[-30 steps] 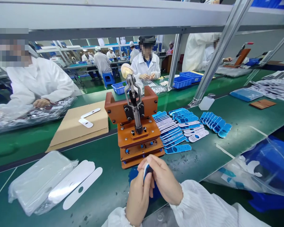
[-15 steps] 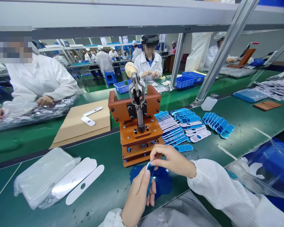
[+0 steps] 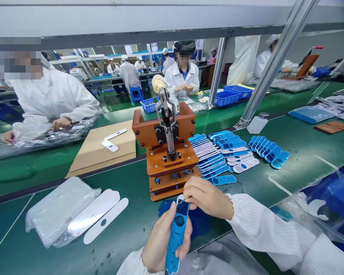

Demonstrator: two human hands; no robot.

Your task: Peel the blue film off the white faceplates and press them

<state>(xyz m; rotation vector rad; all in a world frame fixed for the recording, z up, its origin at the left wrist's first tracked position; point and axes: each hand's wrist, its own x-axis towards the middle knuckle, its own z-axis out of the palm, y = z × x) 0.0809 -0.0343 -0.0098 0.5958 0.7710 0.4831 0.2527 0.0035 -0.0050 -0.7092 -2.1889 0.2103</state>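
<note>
My left hand grips a long blue remote-control keypad panel, face up, low in the middle of the view. My right hand pinches the panel's white far end with its fingertips. Just beyond both hands stands an orange-brown hand press jig with a metal toggle lever. Loose blue film lies on the green mat under my hands.
Rows of blue and white panels lie right of the jig, more further right. White backing strips and a clear bag lie left. A cardboard box, a plastic bag of parts, and co-workers in white coats surround.
The blue panel, held edge-on before, now lies flat and face up in my left hand. My right hand has shifted from beside the panel to pinching its far end.
</note>
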